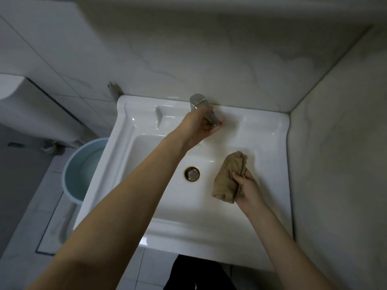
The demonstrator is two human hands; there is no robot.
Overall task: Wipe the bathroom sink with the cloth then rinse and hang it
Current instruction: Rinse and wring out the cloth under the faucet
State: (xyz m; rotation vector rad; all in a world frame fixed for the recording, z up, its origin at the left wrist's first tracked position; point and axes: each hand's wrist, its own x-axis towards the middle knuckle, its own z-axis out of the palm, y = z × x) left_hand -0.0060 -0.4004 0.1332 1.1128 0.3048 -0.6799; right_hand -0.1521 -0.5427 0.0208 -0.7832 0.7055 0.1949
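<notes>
A white ceramic sink [270, 130] fills the middle of the view, with a brass-rimmed drain [192, 173] in its basin. At the back rim stands a chrome faucet [199, 101]. My left hand [201, 127] reaches across the basin, its fingers curled around the faucet's handle. A thin trickle shows just below that hand. My right hand [247, 189] grips a bunched tan cloth [228, 176] above the right part of the basin, right of the drain.
A pale blue bucket [83, 170] stands on the tiled floor left of the sink. A white toilet tank [25, 109] is further left. Marbled walls close in behind and on the right. A dark trouser leg [196, 273] shows below the sink's front edge.
</notes>
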